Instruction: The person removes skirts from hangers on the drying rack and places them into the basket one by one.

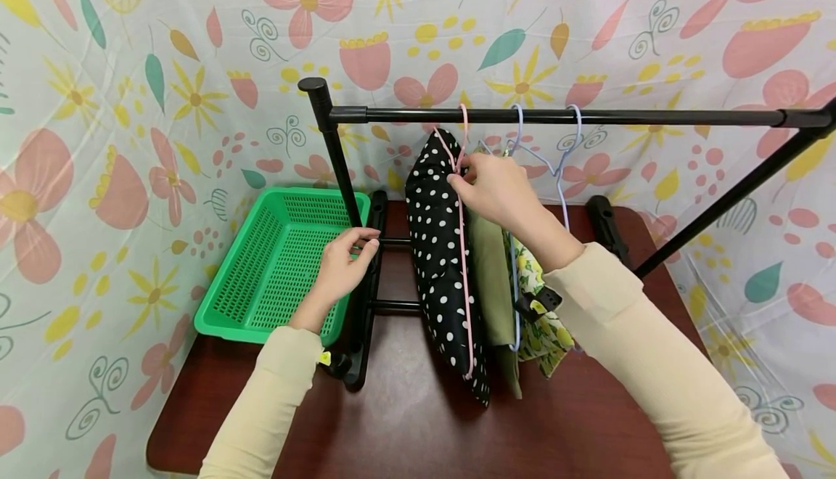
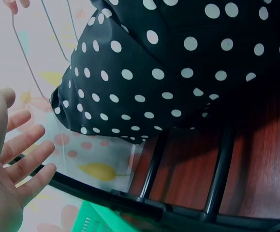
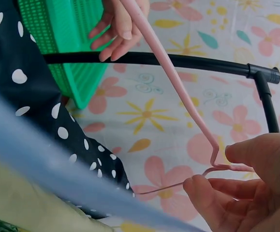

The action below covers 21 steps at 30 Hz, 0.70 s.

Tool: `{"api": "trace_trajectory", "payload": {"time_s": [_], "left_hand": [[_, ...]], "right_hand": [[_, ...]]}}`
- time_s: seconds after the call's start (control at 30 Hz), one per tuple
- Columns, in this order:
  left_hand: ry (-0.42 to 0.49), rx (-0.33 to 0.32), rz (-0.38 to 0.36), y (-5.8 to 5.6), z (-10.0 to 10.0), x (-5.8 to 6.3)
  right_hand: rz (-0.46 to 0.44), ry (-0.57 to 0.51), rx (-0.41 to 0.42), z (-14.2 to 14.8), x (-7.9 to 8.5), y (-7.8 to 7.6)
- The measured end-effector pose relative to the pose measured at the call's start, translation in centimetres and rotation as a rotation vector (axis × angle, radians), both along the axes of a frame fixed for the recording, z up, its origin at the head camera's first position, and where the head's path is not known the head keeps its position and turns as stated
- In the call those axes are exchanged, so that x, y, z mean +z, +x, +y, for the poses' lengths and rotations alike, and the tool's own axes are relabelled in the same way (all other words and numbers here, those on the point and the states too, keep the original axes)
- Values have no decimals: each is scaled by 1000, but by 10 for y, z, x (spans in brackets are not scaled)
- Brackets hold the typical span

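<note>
A pink clothes hanger (image 1: 466,283) hangs on the black rack's bar (image 1: 405,115), carrying a black cloth with white polka dots (image 1: 436,247). At the base of its hook, my right hand (image 1: 493,185) pinches the hanger; the right wrist view shows the hanger's neck (image 3: 218,164) between thumb and fingers. My left hand (image 1: 342,265) is off to the left by the rack's side post, fingers relaxed and holding nothing. Seen from the left wrist, that hand (image 2: 19,164) is apart from the dotted cloth (image 2: 140,72).
Right of the dotted cloth hang an olive-green cloth (image 1: 493,283) and a lemon-print cloth (image 1: 545,334), with blue hangers (image 1: 516,276) there. A green plastic basket (image 1: 212,312) stands left of the rack on the dark red-brown table (image 1: 405,421). Floral fabric (image 1: 196,43) surrounds the table.
</note>
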<state>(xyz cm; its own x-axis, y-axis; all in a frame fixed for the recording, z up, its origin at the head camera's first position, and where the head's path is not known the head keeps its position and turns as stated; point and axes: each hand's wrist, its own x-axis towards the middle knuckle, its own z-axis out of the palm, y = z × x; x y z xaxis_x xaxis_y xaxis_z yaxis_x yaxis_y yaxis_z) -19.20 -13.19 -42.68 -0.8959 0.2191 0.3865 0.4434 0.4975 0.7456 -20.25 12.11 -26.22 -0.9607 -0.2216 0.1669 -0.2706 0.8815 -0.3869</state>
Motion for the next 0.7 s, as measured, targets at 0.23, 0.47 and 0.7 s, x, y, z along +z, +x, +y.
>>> {"api": "trace_trajectory", "payload": {"time_s": [0.23,0.47,0.7], "left_hand": [[20,-5,12,0,8,-2],[47,13,-11,1,14,-7],[78,24,-26,1,19,-14]], "right_hand": [[15,5,-17,-4,-2,-5],[5,0,-37,-7,-1,-9],[-14,17,-46,-8,1,-11]]}}
